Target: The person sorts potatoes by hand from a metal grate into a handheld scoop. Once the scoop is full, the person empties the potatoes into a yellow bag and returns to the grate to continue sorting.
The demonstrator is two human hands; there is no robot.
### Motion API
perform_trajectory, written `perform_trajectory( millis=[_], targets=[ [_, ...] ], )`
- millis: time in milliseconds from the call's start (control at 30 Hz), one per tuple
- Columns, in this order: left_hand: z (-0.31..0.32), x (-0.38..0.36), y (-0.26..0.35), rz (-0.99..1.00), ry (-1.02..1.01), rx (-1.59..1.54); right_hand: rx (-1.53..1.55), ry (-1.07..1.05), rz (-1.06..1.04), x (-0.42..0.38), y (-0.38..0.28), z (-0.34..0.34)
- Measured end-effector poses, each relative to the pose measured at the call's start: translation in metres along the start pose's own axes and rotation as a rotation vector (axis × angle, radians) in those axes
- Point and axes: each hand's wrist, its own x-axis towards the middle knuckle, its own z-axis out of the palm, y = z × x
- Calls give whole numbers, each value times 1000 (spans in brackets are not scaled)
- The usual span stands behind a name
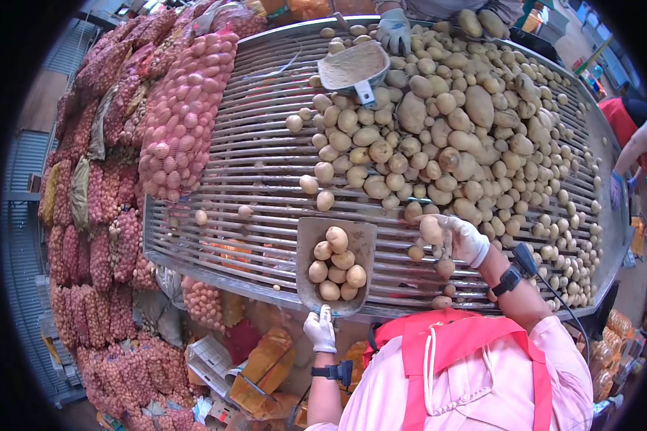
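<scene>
My left hand (320,330), in a white glove, is closed at the near end of a metal scoop (370,241); the handle itself is mostly hidden. Several potatoes (338,256) lie heaped in the scoop, which rests over the front edge of the slatted table (266,194). To the right of the scoop, my gloved right hand (469,243) grips a pale potato (431,230) just above the slats. Some smaller potatoes (445,269) lie below that hand. A large pile of potatoes (456,118) spreads beyond it across the right half of the table.
Across the table, another person's gloved hand (394,32) is beside a second scoop (354,66). A full red net sack (187,115) lies on the table's left end, near stacked potato sacks (101,251). At right stands another person (636,136).
</scene>
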Motion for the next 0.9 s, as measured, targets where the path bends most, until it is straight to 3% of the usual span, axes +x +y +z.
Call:
perform_trajectory(
  millis=[67, 200, 400, 467, 567, 600, 667, 733, 800, 900],
  targets=[
    [-1, 0, 3, -9, -17, 19, 105, -84, -28, -16, 1, 1],
    [-4, 6, -13, 97, -14, 159, 16, 16, -140, -39, 8, -1],
    [-7, 15, -29, 111, -41, 179, -293, 366, -345, -67, 9, -28],
    [-7, 15, -29, 81, -47, 175, -436, 466, -277, -86, 12, -25],
    [-8, 18, -36, 131, -50, 229, -787, 554, -200, -92, 29, -23],
    [-8, 18, -32, 123, -63, 211, -1012, 574, -279, -89, 43, -30],
    [-10, 15, -22, 108, -87, 178, -1830, 643, -378, -81, 61, -35],
    [-9, 24, -39, 152, -81, 219, -1892, 642, -116, -77, 70, -11],
    [-12, 27, -46, 176, -73, 266, -1965, 611, 11, -67, 71, -8],
    [-11, 25, -38, 188, -74, 339, -2016, 563, -7, -63, 64, -9]
  ],
)
